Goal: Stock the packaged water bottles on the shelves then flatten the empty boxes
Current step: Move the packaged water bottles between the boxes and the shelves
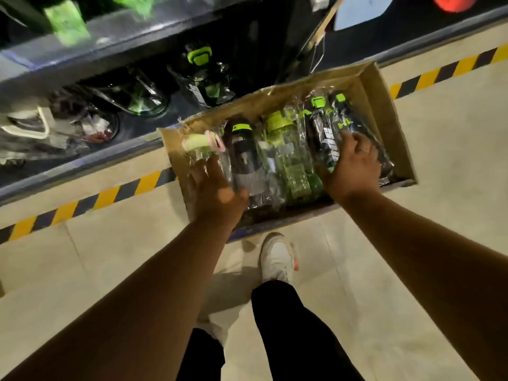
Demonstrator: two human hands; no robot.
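Observation:
An open cardboard box (382,86) lies on the floor below me, holding several plastic-wrapped water bottles side by side. My left hand (217,188) rests on the clear bottle with a pale green and pink lid (200,149) at the box's left end, fingers spread over it. My right hand (354,163) curls its fingers round the black bottle with green lettering (341,125) at the right end. Between them lie a black bottle (244,158) and a clear green one (288,155). The bottom shelf (82,166) to the left holds more wrapped bottles (203,78).
A yellow and black hazard stripe (110,193) runs along the tiled floor at the shelf's foot. My white shoe (277,259) and black trouser legs stand just behind the box. An upper shelf carries green packages (66,20). A wire and cardboard strip (321,28) hang above the box.

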